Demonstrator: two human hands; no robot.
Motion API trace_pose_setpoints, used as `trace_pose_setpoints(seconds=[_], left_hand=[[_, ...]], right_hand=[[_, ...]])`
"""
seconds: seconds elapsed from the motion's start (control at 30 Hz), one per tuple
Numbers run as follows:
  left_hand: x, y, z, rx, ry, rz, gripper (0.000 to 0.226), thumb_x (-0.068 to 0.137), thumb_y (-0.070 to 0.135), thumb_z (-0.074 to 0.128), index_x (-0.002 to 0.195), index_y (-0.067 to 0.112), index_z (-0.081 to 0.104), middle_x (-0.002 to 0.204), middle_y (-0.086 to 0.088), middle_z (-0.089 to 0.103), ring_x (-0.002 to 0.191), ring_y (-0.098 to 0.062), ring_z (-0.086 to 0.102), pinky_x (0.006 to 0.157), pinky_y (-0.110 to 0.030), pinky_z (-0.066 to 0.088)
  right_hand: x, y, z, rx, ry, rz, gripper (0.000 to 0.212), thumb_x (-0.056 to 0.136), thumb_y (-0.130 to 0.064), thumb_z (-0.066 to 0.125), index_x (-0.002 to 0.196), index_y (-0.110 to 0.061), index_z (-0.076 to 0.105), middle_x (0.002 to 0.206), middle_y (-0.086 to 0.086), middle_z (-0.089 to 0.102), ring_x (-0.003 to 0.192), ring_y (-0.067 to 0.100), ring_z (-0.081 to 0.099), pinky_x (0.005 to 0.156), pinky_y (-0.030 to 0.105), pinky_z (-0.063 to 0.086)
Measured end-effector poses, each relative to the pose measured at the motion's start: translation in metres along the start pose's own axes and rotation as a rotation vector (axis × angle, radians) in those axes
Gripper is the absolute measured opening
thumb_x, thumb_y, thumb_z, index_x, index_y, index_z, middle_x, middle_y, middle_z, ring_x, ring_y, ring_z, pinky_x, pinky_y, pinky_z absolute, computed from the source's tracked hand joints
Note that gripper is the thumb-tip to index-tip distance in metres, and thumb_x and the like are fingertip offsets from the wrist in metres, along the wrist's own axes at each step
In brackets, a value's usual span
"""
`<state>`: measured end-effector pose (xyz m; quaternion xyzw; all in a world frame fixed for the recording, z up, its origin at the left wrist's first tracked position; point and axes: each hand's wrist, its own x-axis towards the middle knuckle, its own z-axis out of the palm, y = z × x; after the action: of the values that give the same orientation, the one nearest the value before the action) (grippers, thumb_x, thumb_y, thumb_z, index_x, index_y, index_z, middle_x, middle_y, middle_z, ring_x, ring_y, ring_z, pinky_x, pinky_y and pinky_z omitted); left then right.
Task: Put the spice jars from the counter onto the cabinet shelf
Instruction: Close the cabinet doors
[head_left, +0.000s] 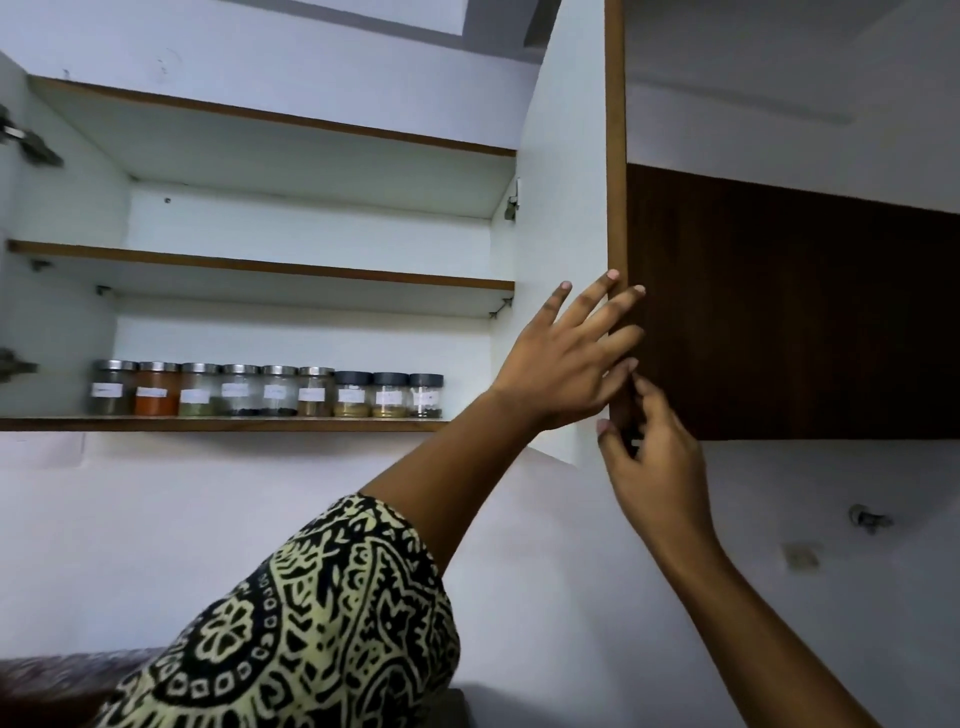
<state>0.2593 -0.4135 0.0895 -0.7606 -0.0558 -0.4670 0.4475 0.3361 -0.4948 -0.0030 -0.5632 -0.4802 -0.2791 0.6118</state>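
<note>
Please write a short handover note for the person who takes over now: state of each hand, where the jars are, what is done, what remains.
Left hand: empty, fingers spread flat against the edge of the open door.
Right hand: no jar in it, fingertips pinching the door's lower edge.
Jars: nine in one row on the bottom shelf, upright, lids on. The two upper shelves hold nothing.
Done: the jars in view are on the shelf.
Left: the counter is not in view, so check it for more jars; the door probably needs closing.
</note>
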Motion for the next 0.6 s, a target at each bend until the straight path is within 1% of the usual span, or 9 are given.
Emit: trace_pose_setpoints(seconds=[0.03, 0.13, 0.2, 0.27, 0.33, 0.4, 0.5, 0.6], left_hand=[[-0.010, -0.013, -0.005, 0.022, 0.015, 0.012, 0.038, 0.092, 0.039, 0.038, 0.113, 0.020, 0.063, 0.145, -0.007, 0.046, 0.139, -0.029, 0.035, 0.110, -0.049, 0.030], [-0.037, -0.048, -0.018, 0.078, 0.023, 0.056, 0.036, 0.093, 0.041, 0.041, 0.111, 0.019, 0.064, 0.143, -0.009, 0.049, 0.137, -0.031, 0.039, 0.109, -0.050, 0.033], [-0.056, -0.071, -0.025, 0.103, 0.009, 0.059, 0.038, 0.094, 0.042, 0.040, 0.112, 0.019, 0.063, 0.143, -0.009, 0.049, 0.137, -0.030, 0.038, 0.109, -0.049, 0.033], [-0.074, -0.091, -0.031, 0.119, -0.013, 0.042, 0.041, 0.094, 0.045, 0.039, 0.115, 0.019, 0.063, 0.144, -0.009, 0.047, 0.138, -0.029, 0.037, 0.109, -0.050, 0.032], [-0.091, -0.109, -0.034, 0.118, -0.035, 0.015, 0.043, 0.093, 0.047, 0.038, 0.116, 0.020, 0.062, 0.145, -0.008, 0.046, 0.138, -0.028, 0.037, 0.109, -0.051, 0.032], [-0.111, -0.129, -0.035, 0.107, -0.057, -0.008, 0.045, 0.092, 0.048, 0.038, 0.118, 0.020, 0.061, 0.147, -0.006, 0.044, 0.139, -0.027, 0.036, 0.110, -0.051, 0.031], [-0.134, -0.155, -0.036, 0.123, -0.114, -0.025, 0.051, 0.091, 0.051, 0.034, 0.123, 0.021, 0.058, 0.151, -0.006, 0.038, 0.141, -0.025, 0.033, 0.111, -0.052, 0.029], [-0.158, -0.188, -0.034, 0.136, -0.206, -0.053, 0.057, 0.091, 0.054, 0.029, 0.134, 0.022, 0.049, 0.157, -0.003, 0.026, 0.145, -0.022, 0.022, 0.114, -0.052, 0.021]], right_hand=[[-0.003, -0.008, 0.010, 0.032, 0.004, -0.026, 0.051, 0.088, -0.020, 0.060, 0.136, -0.015, 0.045, 0.129, 0.006, 0.057, 0.112, 0.025, 0.058, 0.090, 0.043, 0.052], [-0.011, -0.028, 0.038, 0.086, -0.006, -0.083, 0.049, 0.086, -0.019, 0.063, 0.132, -0.011, 0.049, 0.124, 0.007, 0.056, 0.105, 0.024, 0.058, 0.081, 0.037, 0.053], [-0.015, -0.043, 0.061, 0.109, -0.018, -0.109, 0.049, 0.085, -0.020, 0.065, 0.131, -0.010, 0.050, 0.123, 0.008, 0.053, 0.105, 0.025, 0.057, 0.080, 0.039, 0.054], [-0.019, -0.057, 0.086, 0.129, -0.024, -0.118, 0.051, 0.084, -0.021, 0.065, 0.131, -0.010, 0.048, 0.127, 0.008, 0.051, 0.109, 0.026, 0.055, 0.083, 0.040, 0.053], [-0.022, -0.071, 0.111, 0.135, -0.012, -0.131, 0.052, 0.083, -0.019, 0.067, 0.131, -0.009, 0.048, 0.128, 0.008, 0.050, 0.113, 0.026, 0.053, 0.087, 0.034, 0.048], [-0.024, -0.085, 0.137, 0.137, 0.004, -0.147, 0.053, 0.082, -0.018, 0.067, 0.130, -0.008, 0.048, 0.129, 0.009, 0.049, 0.116, 0.027, 0.051, 0.089, 0.031, 0.044], [-0.025, -0.099, 0.173, 0.153, 0.011, -0.131, 0.058, 0.082, -0.018, 0.068, 0.135, -0.010, 0.045, 0.136, 0.009, 0.047, 0.124, 0.026, 0.047, 0.095, 0.033, 0.043], [-0.028, -0.113, 0.212, 0.166, 0.000, -0.111, 0.065, 0.082, -0.025, 0.068, 0.139, -0.012, 0.039, 0.143, 0.007, 0.042, 0.132, 0.024, 0.040, 0.100, 0.035, 0.041]])
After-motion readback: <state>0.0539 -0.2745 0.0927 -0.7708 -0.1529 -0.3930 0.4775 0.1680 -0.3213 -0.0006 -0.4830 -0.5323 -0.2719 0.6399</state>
